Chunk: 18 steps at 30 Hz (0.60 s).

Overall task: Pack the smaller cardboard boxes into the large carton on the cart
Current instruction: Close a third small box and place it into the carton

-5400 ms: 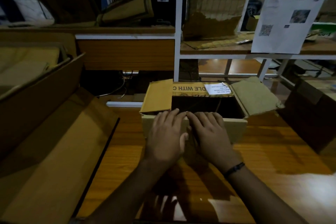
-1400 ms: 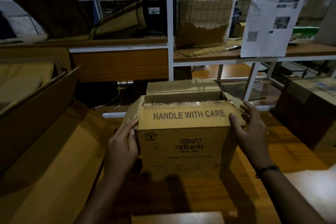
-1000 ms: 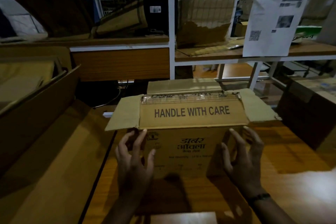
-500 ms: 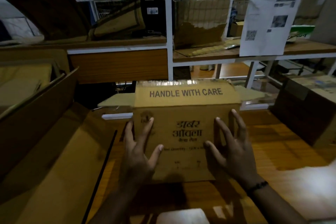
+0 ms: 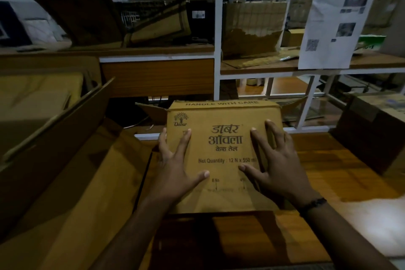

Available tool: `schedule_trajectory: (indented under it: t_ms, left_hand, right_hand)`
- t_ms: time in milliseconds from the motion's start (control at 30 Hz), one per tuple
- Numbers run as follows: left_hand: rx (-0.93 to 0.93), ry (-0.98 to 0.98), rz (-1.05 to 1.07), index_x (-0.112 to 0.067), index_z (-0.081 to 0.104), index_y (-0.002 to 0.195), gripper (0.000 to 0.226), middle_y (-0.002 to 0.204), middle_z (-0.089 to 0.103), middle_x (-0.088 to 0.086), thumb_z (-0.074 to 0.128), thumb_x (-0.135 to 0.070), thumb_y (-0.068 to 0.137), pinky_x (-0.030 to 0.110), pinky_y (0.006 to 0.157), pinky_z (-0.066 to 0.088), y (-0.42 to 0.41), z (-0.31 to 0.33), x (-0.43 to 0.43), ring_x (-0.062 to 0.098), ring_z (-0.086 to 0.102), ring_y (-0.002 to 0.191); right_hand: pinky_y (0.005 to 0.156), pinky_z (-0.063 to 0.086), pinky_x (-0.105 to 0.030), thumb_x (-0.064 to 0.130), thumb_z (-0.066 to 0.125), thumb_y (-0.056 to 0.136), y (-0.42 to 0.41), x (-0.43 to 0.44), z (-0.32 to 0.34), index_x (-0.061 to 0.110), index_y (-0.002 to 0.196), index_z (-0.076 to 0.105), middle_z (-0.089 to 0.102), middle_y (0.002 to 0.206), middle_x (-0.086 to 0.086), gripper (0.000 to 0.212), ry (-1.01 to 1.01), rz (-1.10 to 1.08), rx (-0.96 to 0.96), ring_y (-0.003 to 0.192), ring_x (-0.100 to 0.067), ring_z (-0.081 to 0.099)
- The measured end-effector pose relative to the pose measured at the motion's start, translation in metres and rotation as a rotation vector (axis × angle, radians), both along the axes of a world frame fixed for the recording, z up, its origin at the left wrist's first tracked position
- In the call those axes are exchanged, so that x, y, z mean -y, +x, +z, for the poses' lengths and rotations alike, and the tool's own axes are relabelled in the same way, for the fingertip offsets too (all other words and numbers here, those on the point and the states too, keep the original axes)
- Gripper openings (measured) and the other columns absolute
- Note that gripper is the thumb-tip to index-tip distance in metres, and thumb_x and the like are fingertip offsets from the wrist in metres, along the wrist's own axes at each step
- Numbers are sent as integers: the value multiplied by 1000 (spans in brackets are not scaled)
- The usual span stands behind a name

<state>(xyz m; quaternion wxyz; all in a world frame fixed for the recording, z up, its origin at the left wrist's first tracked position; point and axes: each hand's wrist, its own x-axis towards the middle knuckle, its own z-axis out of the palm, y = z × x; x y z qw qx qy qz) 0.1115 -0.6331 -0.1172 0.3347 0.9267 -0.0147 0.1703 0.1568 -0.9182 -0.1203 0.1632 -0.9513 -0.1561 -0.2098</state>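
Left hand (image 5: 175, 173) and right hand (image 5: 278, 169), splay-fingered, flat on perhaps tilted cardboard box (image 5: 223, 120)

The cardboard box (image 5: 223, 155) is printed in dark brown lettering with a small tree emblem on dull tan; the large carton (image 5: 72, 182) is seen plain brown. The table top (image 5: 328, 166) is marked by orange-brown wood grain. The shelf frame (image 5: 217, 28) is painted white, the paper sheet (image 5: 328, 50) white with dark photo blocks.
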Motion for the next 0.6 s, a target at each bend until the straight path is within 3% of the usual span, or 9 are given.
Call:
schedule_trajectory:
  t_ms: [133,467,600]
  left_hand:
    - [28,126,39,-52,5,160,122,158,-44,-13,87,-61,69,48,119,34,-12,1,0,31,9,157]
    - [46,221,-72,-54,5,159,119,160,-39,-25,83,-67,70,59,119,32,-26,10,-18,33,4,158]
    - [102,270,-51,-52,10,160,115,160,-38,-24,79,-71,71,63,116,35,-26,42,-22,37,6,158]
  right_hand:
    - [109,35,-74,93,39,75,-12,-8,-4,41,162,18,-14,171,8,103,11,-2,16,155,-45,-1]
    - [111,30,-75,90,48,74,-29,-18,4,40,160,29,-6,173,5,101,43,18,68,155,-47,1]
    - [116,20,-73,89,47,75,-23,-21,34,42,159,28,-4,173,5,98,55,67,128,155,-47,-2]
